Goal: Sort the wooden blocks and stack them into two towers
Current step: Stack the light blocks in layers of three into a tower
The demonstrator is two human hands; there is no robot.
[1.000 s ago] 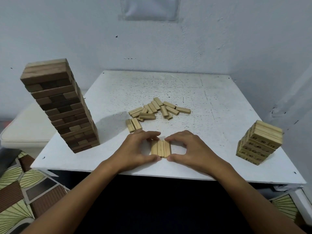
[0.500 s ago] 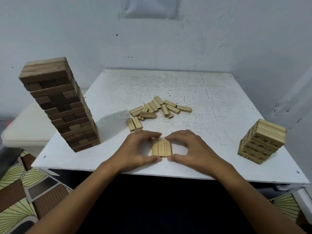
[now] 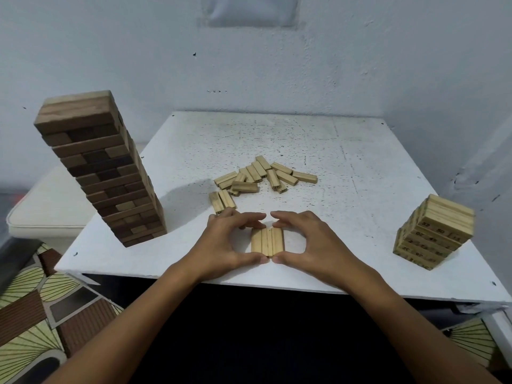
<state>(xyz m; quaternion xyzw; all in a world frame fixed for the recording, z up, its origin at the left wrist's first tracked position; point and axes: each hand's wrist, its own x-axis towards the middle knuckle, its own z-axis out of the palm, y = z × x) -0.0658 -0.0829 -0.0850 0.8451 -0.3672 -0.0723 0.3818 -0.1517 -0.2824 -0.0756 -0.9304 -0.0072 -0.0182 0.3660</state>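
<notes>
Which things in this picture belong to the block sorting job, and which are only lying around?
Belong to the job:
- row of three light blocks, squared up between left hand and right hand
- loose pile of light blocks
- tall dark block tower
- short light numbered tower
- white table, the work surface

Only lying around:
- cream cushion beside the table
- patterned floor mat

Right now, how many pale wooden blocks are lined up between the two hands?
3 pale wooden blocks, side by side at the white table's near edge, framed by left hand and right hand. None appear hidden.
</notes>
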